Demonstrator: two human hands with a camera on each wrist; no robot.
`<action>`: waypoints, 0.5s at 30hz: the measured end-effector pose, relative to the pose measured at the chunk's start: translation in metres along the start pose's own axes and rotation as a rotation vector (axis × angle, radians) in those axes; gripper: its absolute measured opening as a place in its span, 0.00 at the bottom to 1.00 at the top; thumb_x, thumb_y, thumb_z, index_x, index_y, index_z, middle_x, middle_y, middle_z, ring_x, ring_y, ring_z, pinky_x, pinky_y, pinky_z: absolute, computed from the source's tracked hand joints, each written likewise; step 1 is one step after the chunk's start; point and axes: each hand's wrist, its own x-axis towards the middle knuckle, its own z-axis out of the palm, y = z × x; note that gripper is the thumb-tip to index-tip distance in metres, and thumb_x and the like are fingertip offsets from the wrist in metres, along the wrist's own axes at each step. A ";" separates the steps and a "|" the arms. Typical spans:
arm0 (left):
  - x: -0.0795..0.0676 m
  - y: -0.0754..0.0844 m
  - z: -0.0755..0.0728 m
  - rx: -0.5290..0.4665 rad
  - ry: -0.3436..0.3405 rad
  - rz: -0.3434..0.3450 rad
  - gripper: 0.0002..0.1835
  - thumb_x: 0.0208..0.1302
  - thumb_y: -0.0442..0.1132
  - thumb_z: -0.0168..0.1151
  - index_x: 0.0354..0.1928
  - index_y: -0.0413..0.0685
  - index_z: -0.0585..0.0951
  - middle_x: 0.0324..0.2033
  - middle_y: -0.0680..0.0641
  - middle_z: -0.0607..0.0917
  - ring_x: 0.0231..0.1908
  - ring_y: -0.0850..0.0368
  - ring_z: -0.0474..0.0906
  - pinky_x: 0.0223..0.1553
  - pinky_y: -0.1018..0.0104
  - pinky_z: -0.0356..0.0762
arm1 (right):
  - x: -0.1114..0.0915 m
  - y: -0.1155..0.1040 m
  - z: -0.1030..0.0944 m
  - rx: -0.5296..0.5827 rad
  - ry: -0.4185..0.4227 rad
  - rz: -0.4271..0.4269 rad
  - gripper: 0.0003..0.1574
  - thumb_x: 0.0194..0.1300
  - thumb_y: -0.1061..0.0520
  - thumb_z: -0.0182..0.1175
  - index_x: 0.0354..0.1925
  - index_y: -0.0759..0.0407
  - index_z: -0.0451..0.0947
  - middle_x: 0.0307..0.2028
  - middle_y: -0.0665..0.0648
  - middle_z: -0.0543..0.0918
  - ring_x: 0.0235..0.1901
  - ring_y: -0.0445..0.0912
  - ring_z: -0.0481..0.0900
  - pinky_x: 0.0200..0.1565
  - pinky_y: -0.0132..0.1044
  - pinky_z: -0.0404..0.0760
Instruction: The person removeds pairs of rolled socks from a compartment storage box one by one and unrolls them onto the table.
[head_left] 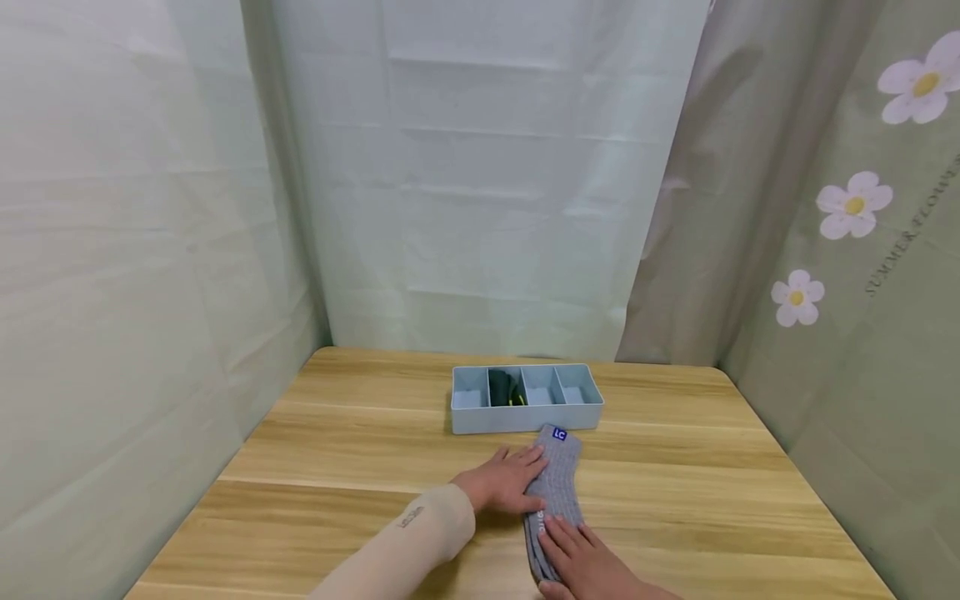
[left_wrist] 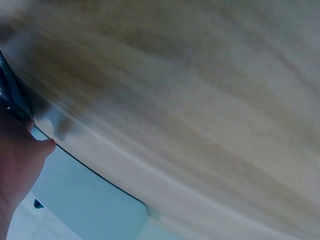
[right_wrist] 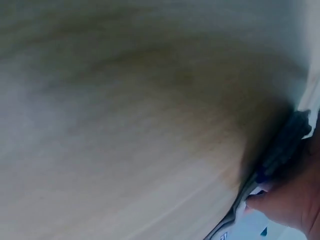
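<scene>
A pair of grey ribbed socks (head_left: 558, 479) with a blue "LC" label lies flat on the wooden table, stacked lengthwise. My left hand (head_left: 506, 481) has its fingers spread over the left edge of the socks, near the middle. Lower down, my right hand (head_left: 581, 558) rests flat on the end nearest me, fingers straight. White lettering on the socks shows between the two hands. In the right wrist view, the layered edge of the socks (right_wrist: 232, 215) runs beside the right thumb.
Just beyond the labelled end stands a light blue box (head_left: 525, 421) with several compartments. Its second compartment from the left holds a dark green folded item (head_left: 500, 388) with a yellow-green trim. Curtains (head_left: 487, 208) hang behind the table and on both sides.
</scene>
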 end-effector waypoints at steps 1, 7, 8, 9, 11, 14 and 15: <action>0.000 0.000 0.000 -0.012 0.006 0.001 0.41 0.68 0.66 0.50 0.77 0.53 0.60 0.77 0.52 0.55 0.75 0.56 0.48 0.73 0.48 0.47 | 0.002 0.000 -0.004 0.055 -0.006 0.024 0.43 0.77 0.32 0.35 0.69 0.62 0.69 0.68 0.63 0.69 0.68 0.54 0.66 0.61 0.58 0.70; -0.002 -0.005 0.001 -0.081 0.082 0.003 0.38 0.68 0.61 0.55 0.74 0.50 0.65 0.75 0.49 0.59 0.74 0.54 0.52 0.72 0.49 0.51 | 0.009 0.010 -0.027 0.204 0.104 0.142 0.35 0.77 0.39 0.46 0.66 0.63 0.72 0.64 0.62 0.74 0.64 0.56 0.71 0.61 0.60 0.69; -0.002 -0.006 0.001 -0.086 0.097 0.002 0.37 0.69 0.61 0.55 0.74 0.50 0.66 0.75 0.49 0.60 0.74 0.54 0.53 0.72 0.49 0.52 | 0.010 0.013 -0.029 0.209 0.136 0.167 0.34 0.76 0.40 0.49 0.66 0.64 0.72 0.64 0.63 0.75 0.63 0.57 0.72 0.61 0.59 0.69; -0.002 -0.008 0.001 -0.095 0.107 -0.003 0.37 0.69 0.60 0.56 0.73 0.50 0.66 0.75 0.48 0.61 0.74 0.54 0.53 0.72 0.50 0.52 | 0.011 0.017 -0.032 0.216 0.167 0.200 0.34 0.75 0.42 0.52 0.65 0.65 0.73 0.63 0.64 0.75 0.63 0.57 0.73 0.61 0.58 0.70; -0.003 -0.010 0.001 -0.112 0.124 -0.013 0.37 0.68 0.60 0.57 0.73 0.49 0.67 0.74 0.48 0.62 0.74 0.54 0.55 0.72 0.50 0.53 | 0.014 0.024 -0.035 0.232 0.234 0.266 0.32 0.73 0.46 0.57 0.63 0.68 0.73 0.61 0.65 0.76 0.60 0.59 0.75 0.60 0.57 0.71; -0.006 -0.015 0.000 -0.125 0.141 -0.026 0.38 0.68 0.61 0.58 0.73 0.49 0.67 0.73 0.47 0.63 0.73 0.54 0.57 0.72 0.50 0.53 | 0.019 0.035 -0.037 0.274 0.338 0.377 0.30 0.69 0.51 0.63 0.61 0.70 0.75 0.58 0.68 0.79 0.57 0.61 0.77 0.58 0.57 0.74; -0.007 -0.016 -0.001 -0.135 0.145 -0.031 0.38 0.68 0.61 0.58 0.73 0.49 0.67 0.73 0.47 0.63 0.73 0.54 0.57 0.72 0.50 0.53 | 0.021 0.039 -0.038 0.297 0.369 0.413 0.30 0.68 0.52 0.64 0.60 0.70 0.75 0.56 0.68 0.80 0.56 0.61 0.78 0.57 0.57 0.74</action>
